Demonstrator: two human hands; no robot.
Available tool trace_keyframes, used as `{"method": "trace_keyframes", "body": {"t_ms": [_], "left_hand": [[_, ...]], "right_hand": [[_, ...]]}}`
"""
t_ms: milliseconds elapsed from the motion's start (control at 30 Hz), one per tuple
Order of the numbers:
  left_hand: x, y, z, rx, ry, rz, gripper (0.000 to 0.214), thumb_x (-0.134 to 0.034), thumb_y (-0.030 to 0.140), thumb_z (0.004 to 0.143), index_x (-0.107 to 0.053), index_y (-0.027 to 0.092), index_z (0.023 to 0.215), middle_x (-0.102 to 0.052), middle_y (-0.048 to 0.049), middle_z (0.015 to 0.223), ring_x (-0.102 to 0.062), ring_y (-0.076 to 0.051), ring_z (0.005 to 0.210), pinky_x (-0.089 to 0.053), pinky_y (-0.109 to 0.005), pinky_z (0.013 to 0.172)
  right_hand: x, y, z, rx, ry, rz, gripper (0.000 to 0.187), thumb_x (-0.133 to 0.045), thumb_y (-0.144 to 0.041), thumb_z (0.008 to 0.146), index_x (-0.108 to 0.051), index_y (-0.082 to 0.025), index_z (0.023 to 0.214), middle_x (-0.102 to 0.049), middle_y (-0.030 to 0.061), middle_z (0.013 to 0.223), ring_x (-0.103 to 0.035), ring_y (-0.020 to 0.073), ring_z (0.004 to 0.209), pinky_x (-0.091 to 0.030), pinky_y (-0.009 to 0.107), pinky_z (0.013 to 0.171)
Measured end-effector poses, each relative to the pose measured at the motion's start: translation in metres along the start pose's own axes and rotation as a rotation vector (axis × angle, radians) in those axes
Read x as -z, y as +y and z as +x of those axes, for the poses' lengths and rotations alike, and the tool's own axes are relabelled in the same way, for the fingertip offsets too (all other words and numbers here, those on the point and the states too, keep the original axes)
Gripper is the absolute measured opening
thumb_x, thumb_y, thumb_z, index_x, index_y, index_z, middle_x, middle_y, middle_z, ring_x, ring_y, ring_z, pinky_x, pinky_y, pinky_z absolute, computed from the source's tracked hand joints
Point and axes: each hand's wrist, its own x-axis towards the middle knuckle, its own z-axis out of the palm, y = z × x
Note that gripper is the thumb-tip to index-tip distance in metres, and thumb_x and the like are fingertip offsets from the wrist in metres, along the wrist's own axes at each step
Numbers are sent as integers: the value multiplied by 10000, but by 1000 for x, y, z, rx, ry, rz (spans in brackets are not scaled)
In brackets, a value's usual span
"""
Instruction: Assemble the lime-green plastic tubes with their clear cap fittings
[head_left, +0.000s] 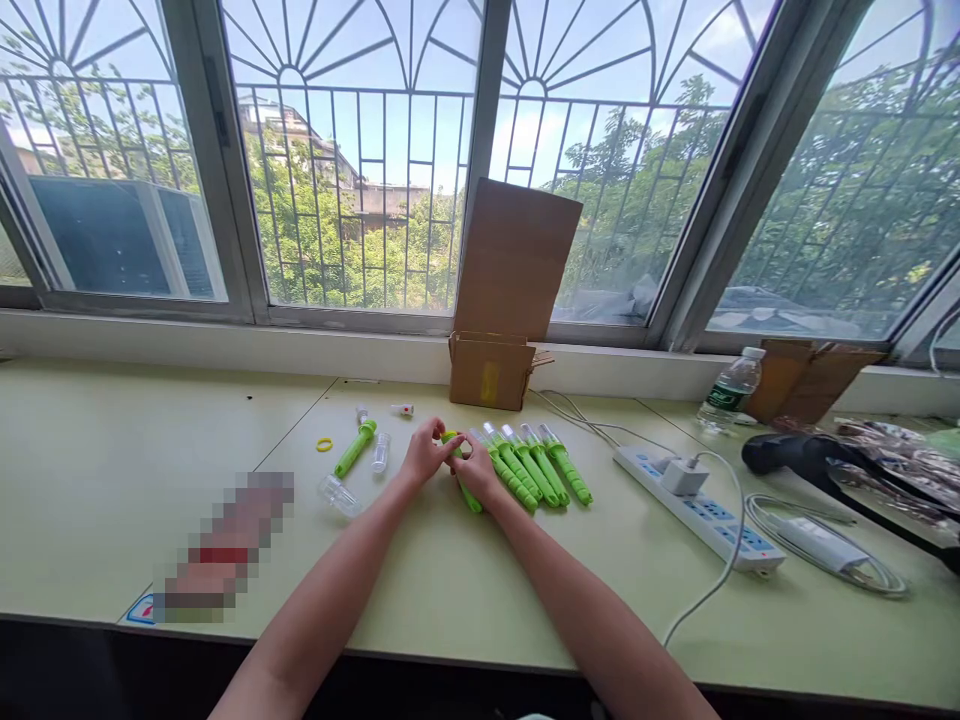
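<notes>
My left hand (424, 454) and my right hand (478, 466) meet over the table, both closed around the upper part of a green plastic handle (470, 498). A yellow ring (450, 436) shows at its top, by my left fingertips. My fingers cover much of the handle's upper end. To the right lies a row of several green spiral-grooved handles with clear caps (553, 466). Left of my hands are another green handle (355, 449), a clear tube (381, 454), a clear cup-like piece (340, 496), a loose yellow ring (324, 444) and a small white-and-red part (403, 410).
An open cardboard box (491, 370) stands against the window sill. On the right are a white power strip (701, 515) with an adapter and cables, a coiled cable (825, 545), a water bottle (731, 390) and a black strap (832, 480). A blurred-out item (232, 550) lies at the left.
</notes>
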Motion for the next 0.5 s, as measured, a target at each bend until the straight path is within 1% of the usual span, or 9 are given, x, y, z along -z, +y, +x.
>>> {"method": "trace_keyframes", "body": {"t_ms": [100, 267, 500], "left_hand": [[-1, 1, 0, -2, 6, 1, 371, -663, 521, 713, -467, 207, 742, -556, 22, 705, -568, -143, 684, -413, -247, 626], [-2, 1, 0, 10, 2, -23, 370, -684, 504, 698, -462, 215, 762, -574, 33, 653, -602, -158, 675, -422, -253, 635], [-1, 4, 0, 21, 7, -80, 398, -721, 512, 662, -469, 216, 745, -625, 14, 654, -645, -179, 691, -437, -251, 618]], "right_hand": [[0, -2, -1, -2, -5, 9, 574, -680, -355, 634, -589, -161, 1165, -530, -61, 496, -450, 111, 377, -367, 222, 370], [0, -4, -1, 52, 0, 45, 593, -694, -370, 607, -596, -156, 1152, -543, -51, 514, -495, 127, 437, -381, 216, 390], [0, -7, -3, 35, 4, 65, 619, -685, -378, 606, -584, -151, 1173, -534, -60, 497, -464, 117, 404, -377, 223, 387]]}}
